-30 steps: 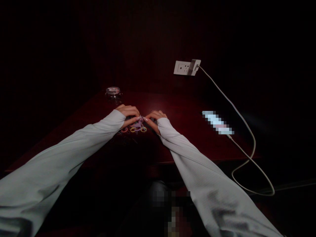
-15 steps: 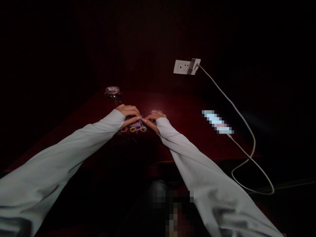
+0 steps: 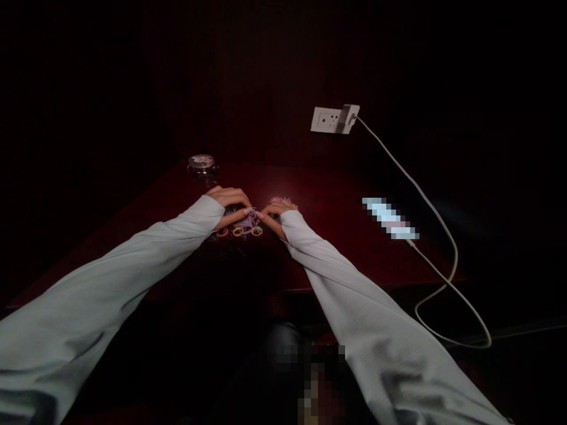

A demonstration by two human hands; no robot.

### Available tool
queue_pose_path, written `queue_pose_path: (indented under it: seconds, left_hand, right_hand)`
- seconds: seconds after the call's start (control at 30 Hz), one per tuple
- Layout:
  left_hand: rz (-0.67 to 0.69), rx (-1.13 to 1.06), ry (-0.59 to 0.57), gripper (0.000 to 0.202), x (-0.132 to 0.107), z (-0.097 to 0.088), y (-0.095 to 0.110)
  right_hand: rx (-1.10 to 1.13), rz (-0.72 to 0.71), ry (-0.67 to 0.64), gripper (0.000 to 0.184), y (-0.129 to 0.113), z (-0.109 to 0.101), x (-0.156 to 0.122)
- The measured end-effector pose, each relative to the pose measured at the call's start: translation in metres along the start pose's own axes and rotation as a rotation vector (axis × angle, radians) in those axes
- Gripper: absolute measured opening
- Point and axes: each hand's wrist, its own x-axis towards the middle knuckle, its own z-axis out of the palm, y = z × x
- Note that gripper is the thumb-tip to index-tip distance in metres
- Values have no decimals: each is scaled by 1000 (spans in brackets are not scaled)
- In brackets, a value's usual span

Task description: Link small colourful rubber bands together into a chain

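Both my arms in pale long sleeves reach out over a dark red table (image 3: 336, 260). My left hand (image 3: 230, 200) and my right hand (image 3: 277, 211) meet at the fingertips, both pinching a small purple elastic band (image 3: 251, 213) stretched between them. Under the hands lies a little heap of coloured elastic bands (image 3: 241, 230) in yellow, pink and purple. More pink bands (image 3: 280, 200) show just behind my right hand.
A small clear jar with a patterned lid (image 3: 202, 164) stands at the table's back left. A lit phone (image 3: 390, 219) lies at the right, on a white cable (image 3: 443, 236) running to a charger in the wall socket (image 3: 334, 120). The surroundings are very dark.
The hands stay almost in place; my fingertips shifted slightly around the purple band. The view drifted a little.
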Motion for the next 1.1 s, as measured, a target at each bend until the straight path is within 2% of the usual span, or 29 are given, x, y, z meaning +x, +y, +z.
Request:
queue_pose_path:
  seconds: [0.23,0.5,0.7,0.93,1.1]
  left_hand:
    - [20,9,-9,38,0,2,-1]
    - [62,14,5,42,0,3,-5]
    - [61,31,8,48,0,3,-8]
    - [58,31,28,44,0,3,-8]
    - [59,9,25,44,0,3,-9]
  right_hand:
    - [-40,-20,-44,24,0,1,0]
    - [-46,-43,-24,22,-1,1,-1]
    - [1,-62,-7,32,-2,0,0]
    - [-15,-84,20,21,0,2,0]
    - [11,-81,14,25,0,2,0]
